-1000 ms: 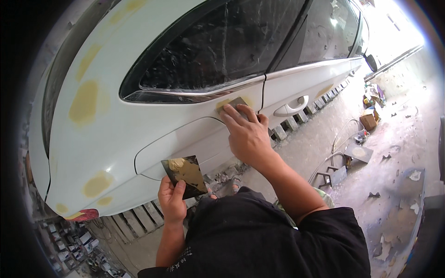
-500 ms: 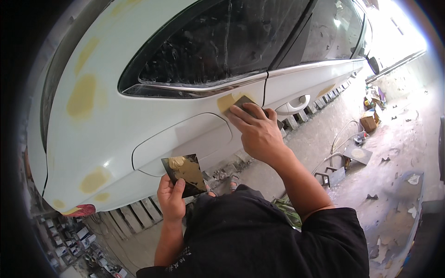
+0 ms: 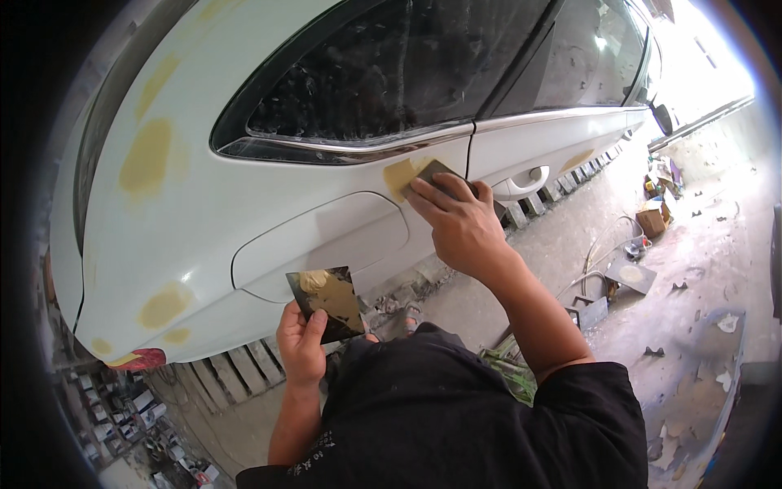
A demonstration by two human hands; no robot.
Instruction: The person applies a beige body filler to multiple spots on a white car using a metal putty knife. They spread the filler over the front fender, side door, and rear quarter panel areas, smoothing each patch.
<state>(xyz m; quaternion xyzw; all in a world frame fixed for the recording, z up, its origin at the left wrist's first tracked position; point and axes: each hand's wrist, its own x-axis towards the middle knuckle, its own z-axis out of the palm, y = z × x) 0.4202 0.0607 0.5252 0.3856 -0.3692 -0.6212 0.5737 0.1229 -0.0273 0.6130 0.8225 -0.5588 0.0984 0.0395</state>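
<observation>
My left hand grips a thin dark square putty board, its thumb on the face. Yellowish putty is smeared over that board, with a thicker lump at the upper corner. Against the white car's rear side panel, my right hand presses a dark flat putty spreader, fingers laid along it. The spreader lies tilted over a yellow putty patch, just below the window trim and left of the door gap. My right fingers cover part of the spreader.
Closed fuel flap lies left of the spreader. Other putty patches mark the bodywork. A door handle sits to the right. Slatted grating runs below the car. On the floor at right are a cardboard box, a hose and a flat board.
The view has shifted a little, so the car appears slightly higher. My right hand and the spreader stay at the same patch. My left hand still holds the putty board.
</observation>
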